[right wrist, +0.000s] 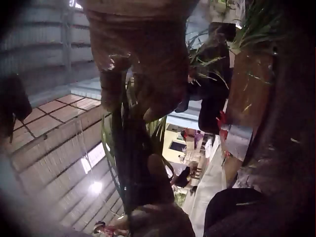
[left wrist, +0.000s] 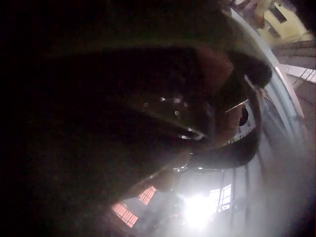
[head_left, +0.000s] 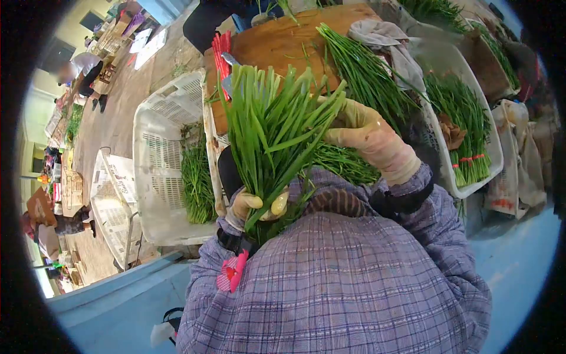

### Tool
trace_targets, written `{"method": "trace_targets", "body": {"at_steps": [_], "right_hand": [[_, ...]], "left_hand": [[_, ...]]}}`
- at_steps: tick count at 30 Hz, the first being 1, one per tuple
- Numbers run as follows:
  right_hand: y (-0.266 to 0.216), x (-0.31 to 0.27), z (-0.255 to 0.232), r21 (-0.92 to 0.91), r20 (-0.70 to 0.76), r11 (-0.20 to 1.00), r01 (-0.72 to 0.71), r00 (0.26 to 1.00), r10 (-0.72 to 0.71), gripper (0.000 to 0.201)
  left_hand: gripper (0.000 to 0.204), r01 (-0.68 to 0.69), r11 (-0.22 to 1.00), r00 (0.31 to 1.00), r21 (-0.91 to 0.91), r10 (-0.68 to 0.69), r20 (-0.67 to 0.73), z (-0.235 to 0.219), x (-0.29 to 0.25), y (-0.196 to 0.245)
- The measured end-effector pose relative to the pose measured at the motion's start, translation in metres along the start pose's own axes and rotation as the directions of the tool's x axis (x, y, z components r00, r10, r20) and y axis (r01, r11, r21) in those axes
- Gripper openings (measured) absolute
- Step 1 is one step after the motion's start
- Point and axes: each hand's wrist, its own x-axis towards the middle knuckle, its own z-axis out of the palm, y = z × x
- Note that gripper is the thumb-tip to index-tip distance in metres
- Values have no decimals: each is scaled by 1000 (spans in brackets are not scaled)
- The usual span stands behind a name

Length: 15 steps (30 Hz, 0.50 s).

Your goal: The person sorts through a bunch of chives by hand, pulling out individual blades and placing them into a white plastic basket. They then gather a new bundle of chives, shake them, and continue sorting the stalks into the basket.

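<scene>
The gloved left hand (head_left: 257, 207) grips a bunch of long flat green leaves (head_left: 265, 135) near its lower end, in front of the chest; the leaves fan upward. At the bunch's upper right, the gloved right hand (head_left: 372, 137) has its fingers bent around some leaf tips. In the right wrist view the right hand (right wrist: 143, 64) pinches dark leaves (right wrist: 129, 143) between its fingers. The left wrist view is mostly dark, and the hand cannot be made out there.
Behind the bunch is a wooden board (head_left: 265, 50) with red strips (head_left: 221, 56) and a green pile (head_left: 365, 68). A white crate (head_left: 171, 159) stands left. Another crate (head_left: 492, 138) at right holds banded bunches (head_left: 466, 135). A person (head_left: 88, 68) is far left.
</scene>
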Motion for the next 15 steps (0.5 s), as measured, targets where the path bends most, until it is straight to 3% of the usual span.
{"method": "trace_targets", "body": {"at_steps": [2, 4, 5, 7, 8, 10, 11, 12, 14, 15], "right_hand": [[0, -2, -1, -78, -10, 997, 3, 1000, -4, 50], [2, -4, -9, -244, -213, 967, -73, 977, 20, 35], [1, -3, -14, -243, -212, 967, -72, 977, 19, 35], [-6, 6, -22, -174, -391, 980, 100, 906, -162, 31], [-13, 8, -21, -175, -392, 979, 102, 905, -164, 31], [-30, 8, -15, -32, -196, 999, -17, 981, 11, 28], [-21, 9, -17, -325, -203, 942, 81, 967, -154, 23], [-22, 9, -16, -325, -209, 942, 82, 966, -156, 23], [-27, 9, -14, -402, -314, 893, -200, 947, 70, 22], [-23, 10, -21, -421, -297, 893, -160, 954, 32, 24]], "left_hand": [[56, 15, 1000, 999, 6, -15, 35, -1, 2, 0], [55, 40, 998, 998, 38, -42, 56, -6, 3, 1], [55, 62, 996, 995, 69, -67, 75, -7, 3, 2], [55, 61, 994, 997, 89, -66, 51, -4, 1, 1], [55, 60, 992, 997, 110, -64, 31, -3, 1, 1], [56, 55, 989, 998, 135, -59, 21, -1, 2, 1], [57, 49, 986, 999, 157, -51, 9, 0, 2, 0], [57, 55, 986, 998, 158, -57, 11, 2, 3, 2], [62, 97, 954, 994, 283, -80, -71, 7, 3, 6], [62, 97, 955, 994, 281, -80, -72, 6, 3, 7]]}}
